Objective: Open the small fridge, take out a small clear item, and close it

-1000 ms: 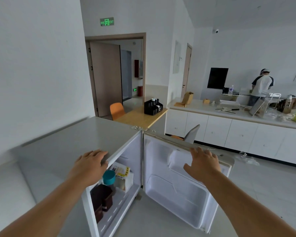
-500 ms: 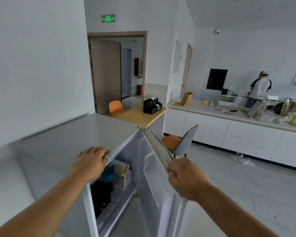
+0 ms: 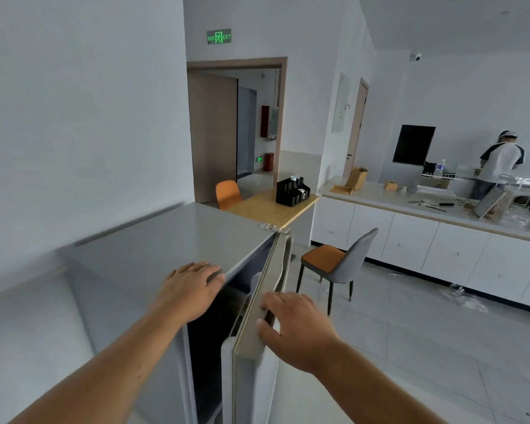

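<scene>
The small grey fridge [image 3: 153, 249] stands low in front of me against the left wall. Its door [image 3: 259, 325] is nearly closed, leaving a narrow dark gap, and the inside is too dark to make out. My left hand [image 3: 190, 289] rests flat on the front edge of the fridge top, fingers straight. My right hand [image 3: 294, 328] presses on the top outer edge of the door with its fingers spread. No small clear item is visible in either hand.
A grey chair with an orange seat [image 3: 334, 264] stands just right of the fridge. Behind it is a wooden table [image 3: 270, 209] with a black organiser [image 3: 291, 191]. A person [image 3: 496, 166] stands at the long white counter [image 3: 426, 209] on the far right.
The fridge door has swung from wide open to almost closed, pushed by my right hand. My left hand has stayed on the fridge top. The items inside are now hidden.
</scene>
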`<state>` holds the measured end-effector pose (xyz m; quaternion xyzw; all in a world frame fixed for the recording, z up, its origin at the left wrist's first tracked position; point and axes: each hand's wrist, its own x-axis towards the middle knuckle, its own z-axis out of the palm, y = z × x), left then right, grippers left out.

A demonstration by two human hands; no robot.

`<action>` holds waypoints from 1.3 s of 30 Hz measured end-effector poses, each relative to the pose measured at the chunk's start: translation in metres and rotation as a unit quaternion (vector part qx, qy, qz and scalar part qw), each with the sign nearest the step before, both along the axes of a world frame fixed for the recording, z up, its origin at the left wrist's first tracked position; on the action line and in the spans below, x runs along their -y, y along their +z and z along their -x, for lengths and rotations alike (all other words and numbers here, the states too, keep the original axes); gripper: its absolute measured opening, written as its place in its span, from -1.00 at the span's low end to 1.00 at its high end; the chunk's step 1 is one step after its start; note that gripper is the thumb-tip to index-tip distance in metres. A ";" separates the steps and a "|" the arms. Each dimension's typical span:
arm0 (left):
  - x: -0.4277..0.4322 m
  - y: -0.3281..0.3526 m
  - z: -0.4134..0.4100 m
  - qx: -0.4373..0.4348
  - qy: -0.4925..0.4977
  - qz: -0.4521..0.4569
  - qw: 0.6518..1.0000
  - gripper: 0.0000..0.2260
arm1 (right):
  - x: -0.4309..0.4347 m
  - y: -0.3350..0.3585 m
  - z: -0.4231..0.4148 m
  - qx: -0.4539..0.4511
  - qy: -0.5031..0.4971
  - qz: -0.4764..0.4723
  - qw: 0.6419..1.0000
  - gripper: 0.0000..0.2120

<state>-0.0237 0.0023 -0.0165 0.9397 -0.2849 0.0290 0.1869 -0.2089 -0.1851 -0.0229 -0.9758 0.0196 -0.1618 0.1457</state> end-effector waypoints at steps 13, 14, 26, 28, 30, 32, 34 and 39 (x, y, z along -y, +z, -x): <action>-0.001 -0.004 -0.007 0.004 -0.006 -0.001 1.000 -0.47 | -0.031 -0.012 -0.053 0.013 0.045 -0.008 0.999 -0.43; -0.002 -0.004 -0.007 0.001 -0.007 0.000 1.000 -0.48 | -0.034 -0.012 -0.057 0.013 0.046 -0.011 0.999 -0.43; 0.000 -0.007 -0.009 0.007 -0.009 0.012 1.000 -0.52 | -0.045 -0.015 -0.069 0.038 0.040 -0.031 0.998 -0.61; 0.000 -0.007 -0.009 0.010 -0.009 0.012 1.000 -0.52 | -0.045 -0.014 -0.070 0.039 0.037 -0.028 0.998 -0.62; 0.000 -0.007 -0.009 0.012 -0.007 0.009 1.000 -0.51 | -0.045 -0.014 -0.070 0.039 0.035 -0.028 0.998 -0.63; 0.000 -0.007 -0.009 0.013 -0.009 0.010 1.000 -0.51 | -0.045 -0.014 -0.069 0.038 0.037 -0.029 0.998 -0.63; 0.000 -0.007 -0.007 0.014 -0.007 0.012 1.000 -0.52 | -0.046 -0.014 -0.068 0.037 0.038 -0.032 0.998 -0.63; 0.000 -0.004 0.001 0.037 -0.008 0.028 0.999 -0.54 | -0.039 -0.006 -0.065 0.018 0.049 -0.023 0.998 -0.58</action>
